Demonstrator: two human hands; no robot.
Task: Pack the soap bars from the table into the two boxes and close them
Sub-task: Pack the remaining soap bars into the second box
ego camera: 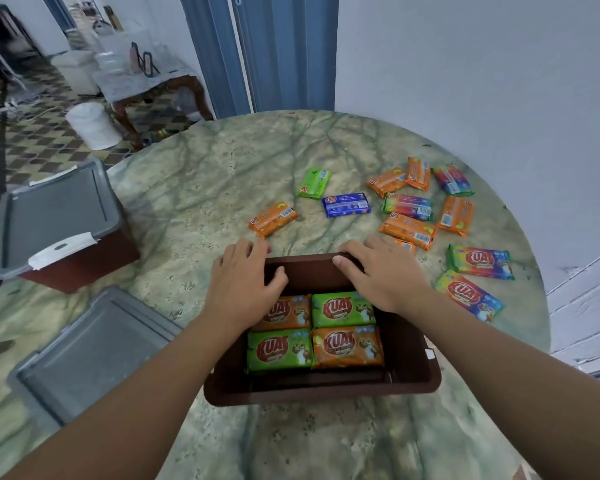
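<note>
Round table [222, 174] with a veined green stone top, set against a pale wall; blue door panels [257, 53] stand behind it, and a patterned tile floor [32, 140] extends to the left, where a smaller marble-topped side table [142, 84] and a white bin [92, 124] are visible.

Open brown box [416, 372] at the near centre of the table, holding four wrapped soap bars in a two-by-two layer: two green, two orange. Its grey lid [94, 355] lies flat on the table to the left. A second brown box [84, 261], with a grey lid on top, sits at the far left edge of the table.

Loose soap bars lie beyond and to the right of the open box: one orange bar [272, 219], one green bar [314, 183], one blue bar [346, 204], and a cluster of orange and rainbow-wrapped bars [430, 202] extending toward the right edge.

Left hand [243, 278] grips the far rim of the open box, fingers curled over the outside and thumb inside the wall. Right hand [381, 275] grips the same rim further right, fingers over the outside, thumb along the top edge. The packed bars lie directly beneath both wrists; neither hand touches a loose bar, though one orange bar lies just beyond the right fingertips.
</note>
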